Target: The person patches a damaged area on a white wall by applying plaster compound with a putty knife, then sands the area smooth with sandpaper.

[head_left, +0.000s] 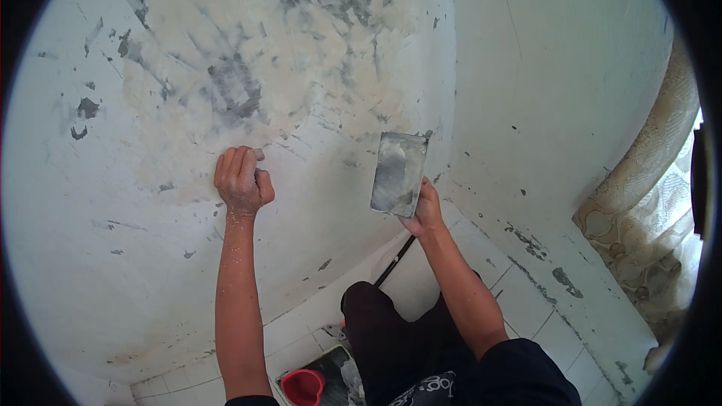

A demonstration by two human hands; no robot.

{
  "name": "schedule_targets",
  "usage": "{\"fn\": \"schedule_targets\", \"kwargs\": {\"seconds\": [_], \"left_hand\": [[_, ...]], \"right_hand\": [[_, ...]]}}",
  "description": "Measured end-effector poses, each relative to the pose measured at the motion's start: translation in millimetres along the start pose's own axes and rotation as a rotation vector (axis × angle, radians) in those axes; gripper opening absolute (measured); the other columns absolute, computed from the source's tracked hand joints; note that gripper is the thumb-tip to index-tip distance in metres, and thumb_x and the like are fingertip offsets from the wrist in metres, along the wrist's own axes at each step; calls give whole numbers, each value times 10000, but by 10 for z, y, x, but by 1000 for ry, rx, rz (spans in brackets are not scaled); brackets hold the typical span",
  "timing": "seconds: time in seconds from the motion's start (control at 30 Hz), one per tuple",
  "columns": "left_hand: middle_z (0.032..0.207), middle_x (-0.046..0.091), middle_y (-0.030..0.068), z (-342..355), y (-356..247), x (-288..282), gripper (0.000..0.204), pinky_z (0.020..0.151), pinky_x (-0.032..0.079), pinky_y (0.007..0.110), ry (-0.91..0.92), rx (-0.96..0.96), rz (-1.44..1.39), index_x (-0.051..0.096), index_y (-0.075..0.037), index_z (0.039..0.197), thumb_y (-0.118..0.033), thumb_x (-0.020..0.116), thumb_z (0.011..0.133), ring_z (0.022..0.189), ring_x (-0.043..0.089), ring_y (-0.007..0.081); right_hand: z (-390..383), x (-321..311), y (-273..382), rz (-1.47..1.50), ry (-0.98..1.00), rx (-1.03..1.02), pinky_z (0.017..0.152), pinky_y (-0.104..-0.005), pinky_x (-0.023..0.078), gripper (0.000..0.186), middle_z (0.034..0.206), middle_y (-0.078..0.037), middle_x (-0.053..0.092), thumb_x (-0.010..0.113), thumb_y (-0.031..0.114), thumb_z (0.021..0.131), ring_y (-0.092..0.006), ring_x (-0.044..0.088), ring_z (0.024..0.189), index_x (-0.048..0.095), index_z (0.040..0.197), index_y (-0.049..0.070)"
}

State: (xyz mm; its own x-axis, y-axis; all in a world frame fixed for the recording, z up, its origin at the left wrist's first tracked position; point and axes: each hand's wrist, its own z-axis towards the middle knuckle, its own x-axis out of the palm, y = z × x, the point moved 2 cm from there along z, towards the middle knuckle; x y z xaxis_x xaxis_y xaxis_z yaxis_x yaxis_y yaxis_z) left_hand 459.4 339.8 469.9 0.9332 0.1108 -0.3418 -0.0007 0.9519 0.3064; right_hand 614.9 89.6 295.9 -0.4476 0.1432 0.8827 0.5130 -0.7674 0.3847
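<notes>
My left hand [242, 180] is closed against the patched, scuffed wall [150, 165] at centre left, its knuckles powdered with white dust; I cannot make out what is in it. My right hand [421, 210] grips a flat rectangular metal trowel [398, 173], held a little to the right of my left hand, its broad grey face smeared with plaster and its handle hidden. The wall around my left hand carries beige filler, grey bare spots and scratches.
A lace curtain [624, 248] hangs beside a curved wall edge at right. Below are white tiles [556, 346], a long black rod [395, 263], a red container [301, 387] in a dark tray [338, 357], and my dark-clothed knee.
</notes>
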Motion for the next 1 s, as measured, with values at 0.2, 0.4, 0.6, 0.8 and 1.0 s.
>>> {"fn": "schedule_targets", "kwargs": {"seconds": [0.2, 0.4, 0.6, 0.8, 1.0], "left_hand": [[740, 567, 101, -1, 13, -43, 205, 609, 398, 390, -22, 14, 19, 599, -37, 813, -52, 541, 618, 654, 512, 297], [736, 571, 100, -4, 18, -21, 216, 602, 399, 390, 3, -9, -17, 602, -42, 799, -55, 536, 594, 654, 515, 296], [771, 596, 86, 25, -15, -6, 239, 624, 434, 373, 6, -16, 4, 605, -42, 793, -83, 556, 563, 668, 539, 277], [775, 584, 89, 12, 31, -3, 237, 620, 432, 376, 16, -7, 18, 599, -39, 797, -73, 563, 565, 678, 537, 277], [775, 579, 86, -89, 93, -58, 243, 611, 427, 373, 2, -3, 6, 600, -41, 805, -64, 566, 565, 671, 525, 277]], "right_hand": [[59, 177, -77, -108, 11, -70, 978, -433, 567, 325, 1212, -142, 703, 542, 126, 1005, -264, 700, 1097, 611, 1301, 10], [264, 670, -443, -911, -238, -695, 783, -358, 530, 254, 1042, -122, 677, 683, 45, 957, -229, 650, 869, 636, 1193, -35], [575, 873, -1021, -1458, -250, -1235, 657, -398, 481, 376, 886, -132, 549, 735, -30, 819, -327, 571, 785, 652, 1185, -11], [126, 305, -1390, -1607, -89, -1036, 641, -413, 495, 402, 913, -142, 563, 707, -61, 776, -330, 572, 786, 643, 1170, -15], [-78, 296, -1101, -1499, -95, -922, 681, -395, 493, 360, 930, -168, 573, 762, -7, 836, -343, 592, 790, 630, 1170, -18]]}}
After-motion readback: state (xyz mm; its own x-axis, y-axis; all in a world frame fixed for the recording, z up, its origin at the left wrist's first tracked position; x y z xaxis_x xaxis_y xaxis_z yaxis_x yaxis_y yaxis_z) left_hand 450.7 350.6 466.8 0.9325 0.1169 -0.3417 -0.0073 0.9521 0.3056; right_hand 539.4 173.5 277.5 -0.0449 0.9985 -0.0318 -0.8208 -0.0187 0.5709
